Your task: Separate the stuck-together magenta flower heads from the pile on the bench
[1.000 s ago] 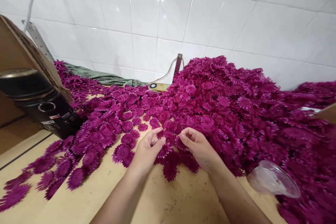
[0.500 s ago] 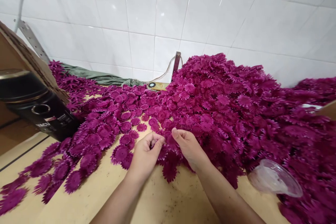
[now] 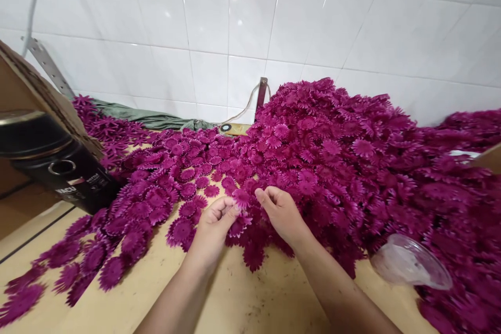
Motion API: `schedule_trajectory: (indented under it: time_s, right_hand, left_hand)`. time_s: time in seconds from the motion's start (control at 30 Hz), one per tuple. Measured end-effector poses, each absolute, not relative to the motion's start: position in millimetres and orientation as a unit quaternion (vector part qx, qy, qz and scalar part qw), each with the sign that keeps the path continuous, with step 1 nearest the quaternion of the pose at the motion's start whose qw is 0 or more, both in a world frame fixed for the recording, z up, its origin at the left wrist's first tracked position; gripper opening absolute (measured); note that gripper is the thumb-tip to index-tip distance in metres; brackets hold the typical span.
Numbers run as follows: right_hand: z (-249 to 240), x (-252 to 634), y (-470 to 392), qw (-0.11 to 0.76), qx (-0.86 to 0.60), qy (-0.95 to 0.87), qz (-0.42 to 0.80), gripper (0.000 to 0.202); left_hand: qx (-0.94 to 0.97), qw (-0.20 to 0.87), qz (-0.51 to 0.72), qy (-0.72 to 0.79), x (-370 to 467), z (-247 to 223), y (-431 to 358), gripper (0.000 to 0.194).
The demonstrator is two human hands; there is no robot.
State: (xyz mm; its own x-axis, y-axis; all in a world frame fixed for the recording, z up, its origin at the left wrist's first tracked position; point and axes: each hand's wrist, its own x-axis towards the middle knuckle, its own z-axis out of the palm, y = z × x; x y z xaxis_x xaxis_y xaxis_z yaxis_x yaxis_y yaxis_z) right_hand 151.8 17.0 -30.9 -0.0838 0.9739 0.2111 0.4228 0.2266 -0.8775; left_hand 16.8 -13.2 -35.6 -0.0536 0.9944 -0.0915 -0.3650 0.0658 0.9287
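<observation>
Between the thumb and forefinger of my left hand (image 3: 214, 224) is a magenta artificial flower layer (image 3: 241, 198) with a fringed edge. A second fringed piece (image 3: 238, 225) shows just under those fingertips; whether it is pinched too I cannot tell. My right hand (image 3: 282, 214) is a short gap to the right, thumb and forefinger pressed together. Anything in that pinch is hidden or too small to make out. Both hands are over the front edge of a large heap of the same magenta flower layers (image 3: 332, 146).
A black bottle (image 3: 66, 167) leans at the left beside a cardboard box (image 3: 43, 96). Overlapping rows of flower layers (image 3: 136, 211) spread over the tan tabletop (image 3: 270, 297). On the right lies a clear plastic bowl (image 3: 410, 263). Green cloth (image 3: 148, 116) runs along the white tiled wall (image 3: 207, 26).
A flower layer now stands out at my left fingertips, where half a second ago the fingers were curled with little showing. My left hand has turned slightly open; my right has barely moved.
</observation>
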Motion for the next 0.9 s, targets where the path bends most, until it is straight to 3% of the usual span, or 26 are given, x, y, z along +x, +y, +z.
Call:
schedule_trajectory:
  time_s: [0.13, 0.3, 0.37, 0.47, 0.7, 0.9]
  right_hand:
    - [-23.9, 160.2, 18.7, 0.432, -0.499, -0.709, 0.250, 0.028]
    - [-18.0, 150.8, 13.4, 0.386, -0.401, -0.614, 0.560, 0.031]
    - [-17.6, 147.6, 13.2, 0.413, -0.404, -0.548, 0.605, 0.031]
    - [-19.3, 149.3, 15.5, 0.455, -0.443, -0.516, 0.575, 0.030]
    - [-28.7, 149.2, 16.1, 0.419, -0.487, -0.609, 0.465, 0.035]
    - [-29.1, 141.6, 13.2, 0.408, -0.457, -0.576, 0.542, 0.039]
  left_hand:
    - [0.367, 0.594, 0.572, 0.431, 17.0, -36.7, -13.8, 0.026]
    - [0.409, 0.594, 0.549, 0.423, 16.7, -39.2, -13.0, 0.022]
    - [0.425, 0.579, 0.540, 0.438, 15.6, -39.6, -12.4, 0.021]
    - [0.434, 0.547, 0.543, 0.467, 14.5, -38.9, -12.7, 0.020]
    - [0.461, 0.499, 0.545, 0.491, 16.9, -38.5, -14.0, 0.037]
    - [0.457, 0.551, 0.534, 0.450, 16.5, -41.3, -10.9, 0.018]
